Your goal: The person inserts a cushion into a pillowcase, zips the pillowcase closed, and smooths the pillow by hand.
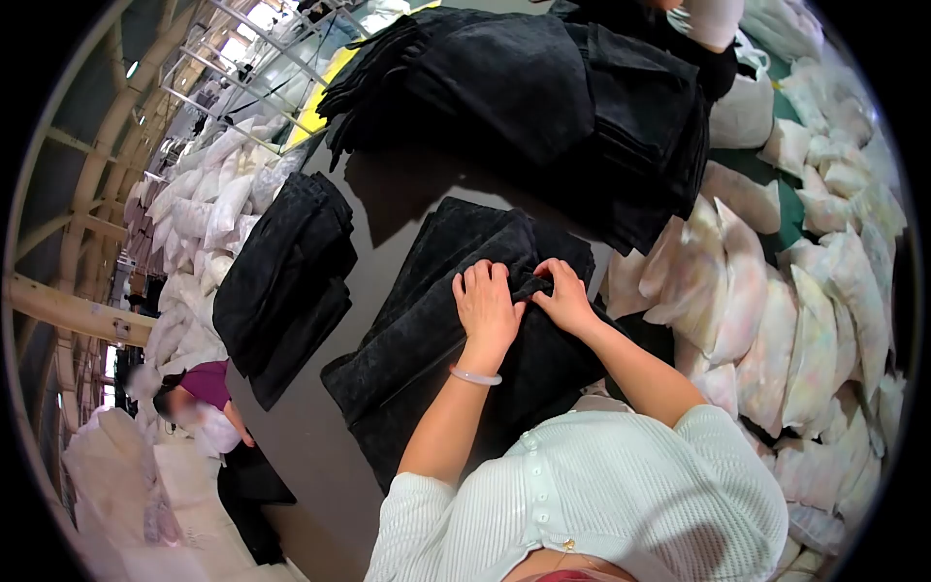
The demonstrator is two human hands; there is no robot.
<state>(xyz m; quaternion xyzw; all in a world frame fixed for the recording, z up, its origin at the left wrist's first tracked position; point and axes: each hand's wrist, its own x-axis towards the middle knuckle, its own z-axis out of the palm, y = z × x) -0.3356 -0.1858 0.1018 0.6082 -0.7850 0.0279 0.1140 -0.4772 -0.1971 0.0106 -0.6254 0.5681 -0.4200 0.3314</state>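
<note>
many pale-filled bags [813, 339] lie near black cloth [427, 344], right hand [565, 303] pinching it, left grip [487, 308] unclear.

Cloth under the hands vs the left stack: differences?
- Handling: the cloth has the left hand and right hand on it; no hand touches the left stack.
- Size: in this view, the cloth covers more of the table than the left stack.
- State: the cloth is bunched near the fingers; the left stack lies in piled layers.

Shared: both are black fabric.
</note>
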